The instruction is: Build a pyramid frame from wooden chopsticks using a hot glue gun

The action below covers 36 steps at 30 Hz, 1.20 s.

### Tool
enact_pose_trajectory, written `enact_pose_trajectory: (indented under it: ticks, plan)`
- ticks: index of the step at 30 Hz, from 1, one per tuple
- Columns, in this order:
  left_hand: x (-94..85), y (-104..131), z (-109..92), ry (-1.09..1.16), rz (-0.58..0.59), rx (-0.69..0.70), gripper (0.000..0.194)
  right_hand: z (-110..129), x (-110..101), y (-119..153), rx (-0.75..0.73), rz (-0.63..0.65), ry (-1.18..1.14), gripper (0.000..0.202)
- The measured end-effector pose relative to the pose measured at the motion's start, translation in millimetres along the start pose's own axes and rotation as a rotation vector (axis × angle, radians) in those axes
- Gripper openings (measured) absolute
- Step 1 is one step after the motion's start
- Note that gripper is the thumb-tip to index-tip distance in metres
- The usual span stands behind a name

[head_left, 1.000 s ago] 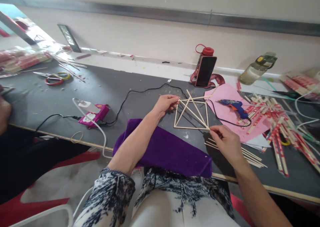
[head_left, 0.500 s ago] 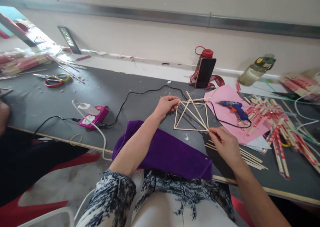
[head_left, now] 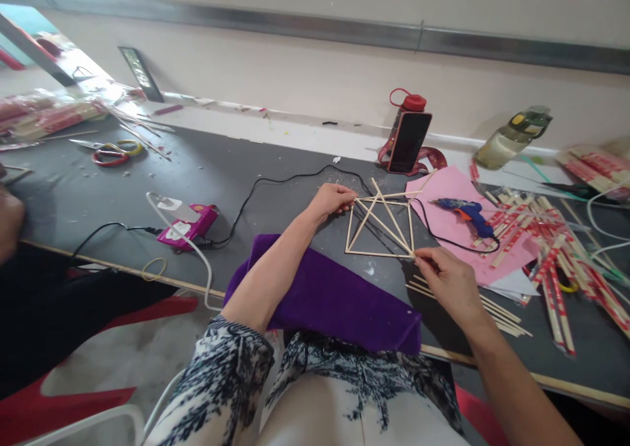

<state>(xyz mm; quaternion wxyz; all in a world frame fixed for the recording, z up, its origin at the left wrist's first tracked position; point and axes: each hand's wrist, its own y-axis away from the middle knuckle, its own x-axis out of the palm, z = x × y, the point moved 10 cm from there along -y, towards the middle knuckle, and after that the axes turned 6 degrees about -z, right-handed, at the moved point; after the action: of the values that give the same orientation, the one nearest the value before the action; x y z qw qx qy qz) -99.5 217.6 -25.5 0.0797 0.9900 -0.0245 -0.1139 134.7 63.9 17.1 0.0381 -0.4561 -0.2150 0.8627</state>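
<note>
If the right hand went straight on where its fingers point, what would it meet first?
The stick frame, most likely: the right hand is pinching its near right corner, though exact depth is hard to judge.

Dark grey table [head_left: 221, 151] with a wooden edge. Behind it, a pale wall [head_left: 275, 72] crossed by a grey metal strip [head_left: 295, 20]; below it, pale floor [head_left: 98, 361] and a red chair [head_left: 59, 406].

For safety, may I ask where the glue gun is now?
In the head view, the glue gun lies on the pink paper, right of the stick frame.
</note>
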Motion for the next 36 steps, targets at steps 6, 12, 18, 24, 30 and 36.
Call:
enact_pose_trajectory:
  ticks: [6,12,18,24,30,36]
  plan:
    - [-0.5,-3.9,-4.5,-0.173,0.007,0.123,0.023,-4.8,1.7,-4.9,-0.018,0.011,0.032,0.020]
    - [-2.2,-8.6,-6.9,-0.310,-0.012,0.183,0.026,-10.5,12.2,-4.4,-0.013,0.021,0.017,0.019]
    - [-2.2,-14.3,-5.7,-0.315,0.009,0.201,0.025,-13.8,12.5,-5.6,0.002,0.004,0.027,0.019]
    - [-2.9,-12.2,-7.0,-0.324,0.023,0.218,0.023,-15.9,13.9,-5.6,0.022,0.005,0.023,0.017]
    - [-2.9,-12.3,-8.9,-0.351,0.030,0.239,0.025,-19.0,18.8,-5.0,0.016,0.004,0.019,0.015]
    - [-1.4,-13.2,-7.0,-0.360,0.059,0.218,0.028,-18.1,17.7,-3.9,-0.005,-0.016,0.041,0.015]
